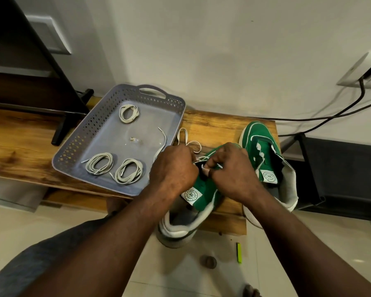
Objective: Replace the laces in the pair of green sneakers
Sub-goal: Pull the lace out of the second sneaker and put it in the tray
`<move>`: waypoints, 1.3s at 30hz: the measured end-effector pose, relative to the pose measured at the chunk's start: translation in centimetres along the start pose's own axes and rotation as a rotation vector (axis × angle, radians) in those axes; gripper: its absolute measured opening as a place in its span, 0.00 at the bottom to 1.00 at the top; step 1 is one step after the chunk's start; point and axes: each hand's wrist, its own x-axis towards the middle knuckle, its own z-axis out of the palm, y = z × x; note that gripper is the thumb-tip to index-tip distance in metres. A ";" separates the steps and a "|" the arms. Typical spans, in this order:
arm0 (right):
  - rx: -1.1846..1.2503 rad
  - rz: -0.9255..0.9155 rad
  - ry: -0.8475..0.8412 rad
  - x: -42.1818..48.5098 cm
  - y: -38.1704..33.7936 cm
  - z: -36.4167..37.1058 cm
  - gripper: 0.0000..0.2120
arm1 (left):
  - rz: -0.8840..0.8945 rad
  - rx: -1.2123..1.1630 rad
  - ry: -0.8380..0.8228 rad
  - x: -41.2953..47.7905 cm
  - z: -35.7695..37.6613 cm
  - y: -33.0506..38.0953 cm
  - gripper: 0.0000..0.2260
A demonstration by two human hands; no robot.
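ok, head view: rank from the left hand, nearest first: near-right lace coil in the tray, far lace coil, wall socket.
1. Near-right lace coil, just left of the left hand.
2. Far lace coil, back end of the tray.
3. Wall socket, far right of frame.

A tray (pixel 77 138) stands on the worktop (pixel 19 146), left of the two shoes, with a stand leg (pixel 61 127) just to its left. In the tray lie three coils: one coil (pixel 129 113) at the back, two coils (pixel 99 163) (pixel 129 171) side by side at the front. A loose lace (pixel 185 136) runs from inside the tray over its right rim to the near shoe (pixel 201 189). That shoe sits at the worktop's front edge, heel overhanging towards the person. The left hand (pixel 174 166) and right hand (pixel 234 168) lie side by side on its front, pinching the lace. The other shoe (pixel 263 138) lies just right of it, at the worktop's right end, toe towards the wall (pixel 201 50). Cables (pixel 330 116) run behind and to the right.
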 end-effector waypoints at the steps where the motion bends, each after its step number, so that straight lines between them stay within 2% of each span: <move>1: 0.049 -0.042 -0.076 -0.4 -0.3 -0.6 0.08 | -0.003 0.024 0.007 0.0 -0.1 -0.1 0.08; 3: 0.216 -0.079 -0.268 -1.0 0.0 -1.9 0.06 | -0.008 0.030 0.009 0.1 -0.4 -0.4 0.09; 4: 0.350 -0.041 -0.341 -1.2 0.2 -2.5 0.03 | -0.001 0.022 -0.001 0.2 -0.4 -0.5 0.11; 5: 0.459 0.016 -0.359 -1.3 0.5 -2.8 0.03 | 0.012 0.016 -0.018 0.2 -0.5 -0.6 0.12; 6: 0.525 0.091 -0.344 -1.3 0.7 -2.8 0.08 | 0.026 0.009 -0.039 0.2 -0.6 -0.6 0.12; 7: 0.495 0.121 -0.300 -1.3 0.9 -2.5 0.11 | 0.042 0.000 -0.057 0.2 -0.6 -0.6 0.12; 9: 0.166 0.030 -0.178 -0.7 0.9 -1.2 0.17 | 0.073 -0.027 -0.085 0.2 -0.6 -0.5 0.10; 11: -0.066 -0.024 -0.096 -0.1 1.1 0.4 0.17 | 0.084 -0.043 -0.097 0.1 -0.8 -0.3 0.09; 16: -0.080 -0.007 -0.016 0.6 1.0 1.0 0.13 | 0.088 -0.048 -0.091 -0.1 -1.0 -0.2 0.12; 18: 0.058 -0.068 -0.137 0.0 0.3 -0.4 0.10 | 0.110 0.005 -0.048 -0.2 -0.9 -0.2 0.19; 20: 0.324 -0.209 -0.437 -0.9 -0.2 -2.2 0.04 | 0.113 0.044 -0.004 -0.2 -0.9 -0.4 0.22; 22: 0.524 -0.284 -0.660 -1.8 -0.4 -3.5 0.02 | 0.080 0.032 0.003 0.1 -1.1 -0.6 0.19; 23: 0.544 -0.276 -0.677 -2.0 -0.3 -3.7 0.01 | 0.066 0.012 -0.011 0.3 -1.2 -0.8 0.17; 24: 0.515 -0.252 -0.628 -2.0 -0.2 -3.5 0.02 | 0.064 -0.007 -0.033 0.3 -1.4 -0.8 0.16; 27: 0.139 -0.173 -0.260 -1.3 0.3 -2.1 0.21 | 0.085 -0.038 -0.071 0.2 -1.4 -0.7 0.09; 29: -0.056 -0.103 -0.101 -0.5 0.6 -0.9 0.24 | 0.084 -0.077 -0.073 0.2 -1.2 -0.7 0.08; 32: -0.079 0.010 -0.063 0.2 0.7 0.5 0.18 | 0.071 -0.147 -0.094 0.5 -1.1 -0.7 0.06; 36: -0.161 0.008 0.028 0.6 0.6 1.4 0.11 | 0.058 -0.176 -0.101 0.6 -1.1 -0.6 0.06; 38: -0.013 -0.076 -0.086 0.2 0.1 0.1 0.08 | 0.045 -0.151 -0.085 0.5 -1.1 -0.7 0.05; 39: 0.125 -0.152 -0.223 -0.1 -0.2 -0.9 0.06 | 0.036 -0.129 -0.071 0.5 -1.1 -0.8 0.05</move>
